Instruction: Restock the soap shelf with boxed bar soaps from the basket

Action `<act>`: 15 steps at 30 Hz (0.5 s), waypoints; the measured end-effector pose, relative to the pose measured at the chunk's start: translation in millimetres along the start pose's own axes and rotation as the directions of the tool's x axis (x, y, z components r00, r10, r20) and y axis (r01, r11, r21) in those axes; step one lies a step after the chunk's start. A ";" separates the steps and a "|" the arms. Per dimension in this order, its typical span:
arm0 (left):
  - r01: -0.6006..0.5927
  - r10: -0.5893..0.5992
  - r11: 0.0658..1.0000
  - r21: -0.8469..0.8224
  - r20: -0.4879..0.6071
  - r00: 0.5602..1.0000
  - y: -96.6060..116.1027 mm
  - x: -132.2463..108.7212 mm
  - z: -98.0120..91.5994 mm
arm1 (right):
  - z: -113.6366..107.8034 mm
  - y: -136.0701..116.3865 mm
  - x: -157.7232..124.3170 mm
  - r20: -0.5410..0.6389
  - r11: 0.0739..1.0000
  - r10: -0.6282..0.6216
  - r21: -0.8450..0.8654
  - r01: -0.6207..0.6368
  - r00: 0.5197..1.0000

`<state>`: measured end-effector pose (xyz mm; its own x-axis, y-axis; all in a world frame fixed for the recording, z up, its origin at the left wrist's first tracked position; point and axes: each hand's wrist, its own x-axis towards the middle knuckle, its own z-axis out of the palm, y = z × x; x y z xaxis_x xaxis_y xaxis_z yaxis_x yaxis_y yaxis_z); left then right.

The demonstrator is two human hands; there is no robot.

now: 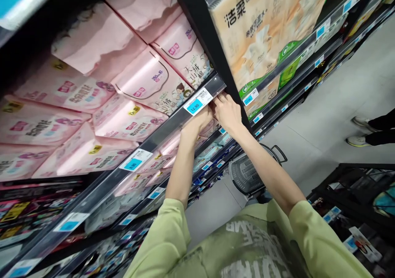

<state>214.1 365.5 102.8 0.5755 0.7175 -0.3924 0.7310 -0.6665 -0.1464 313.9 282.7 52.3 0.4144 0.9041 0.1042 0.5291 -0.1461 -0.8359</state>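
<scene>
My left hand (202, 119) reaches in just under a black shelf rail (173, 126), below a price tag (198, 102) reading 12.90. Most of its fingers are hidden by the rail and tag. Beside it, my right hand (228, 110) has its fingers stretched out and slightly bent up against the rail's underside, their tips out of sight. The two hands are close together. Pink packs (177, 144) lie on the lower shelf near my wrists. Above the rail sit pink packs with a dark cord-like line (148, 80). Nothing shows plainly in either hand.
A black upright post (212, 39) divides the shelves. Orange tissue packs (262, 35) stand right of it. A grey shopping basket (247, 171) is on the floor beneath my right arm. Another person's shoes (359, 140) are at the far right. A dark rack (354, 195) stands lower right.
</scene>
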 end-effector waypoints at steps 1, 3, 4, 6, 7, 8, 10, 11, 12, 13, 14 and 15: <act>-0.010 0.010 1.000 0.020 -0.010 1.000 6.3 -2.6 -0.2 | -1.2 2.9 -4.0 -0.001 0.999 -0.019 0.032 0.019 1.000; 0.027 -0.025 0.998 0.052 -0.035 0.999 19.8 -9.2 -1.0 | 0.7 17.2 -25.7 -0.031 0.988 -0.071 0.135 0.075 0.997; 0.076 -0.073 0.996 0.047 -0.052 0.996 26.6 -13.2 -1.4 | 4.3 29.4 -45.0 -0.058 0.976 -0.085 0.197 0.095 0.995; 0.148 -0.147 0.989 0.003 -0.111 0.983 39.8 -23.0 -0.1 | 15.9 63.7 -101.3 -0.097 0.948 -0.042 0.309 0.071 0.994; 0.142 -0.146 0.989 -0.038 -0.165 0.975 46.3 -29.4 3.3 | 23.1 84.7 -136.9 -0.088 0.938 0.022 0.348 0.010 0.996; 0.098 -0.117 0.991 -0.089 -0.234 0.965 53.1 -37.4 10.0 | 30.9 107.3 -175.6 -0.045 0.929 0.121 0.358 -0.097 0.992; -0.081 0.003 0.977 -0.196 -0.372 0.928 69.4 -59.6 37.9 | 47.0 153.3 -255.4 0.172 0.883 0.355 0.260 -0.390 0.919; -0.188 0.069 0.948 -0.256 -0.412 0.909 79.5 -74.7 61.1 | 55.6 175.1 -293.1 0.294 0.837 0.469 0.154 -0.526 0.833; -0.281 0.132 0.905 -0.320 -0.416 0.900 91.1 -93.0 91.1 | 64.9 195.1 -327.8 0.346 0.804 0.529 0.087 -0.588 0.775; -0.350 0.180 0.841 -0.413 -0.397 0.900 103.9 -114.8 127.6 | 75.5 213.2 -358.8 0.376 0.778 0.571 0.036 -0.628 0.730; -0.368 0.231 0.768 -0.525 -0.309 0.923 117.1 -140.1 169.6 | 88.1 229.6 -385.8 0.401 0.749 0.610 -0.012 -0.662 0.683; -0.290 0.252 0.704 -0.648 -0.153 0.956 129.8 -169.2 215.8 | 103.0 244.7 -409.0 0.419 0.723 0.642 -0.051 -0.689 0.642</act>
<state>132.5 113.9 -45.7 0.7902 0.5489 -0.2727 0.5858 -0.5458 0.5991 197.6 -81.4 -250.4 0.2955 0.6550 -0.6955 0.1344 -0.7492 -0.6485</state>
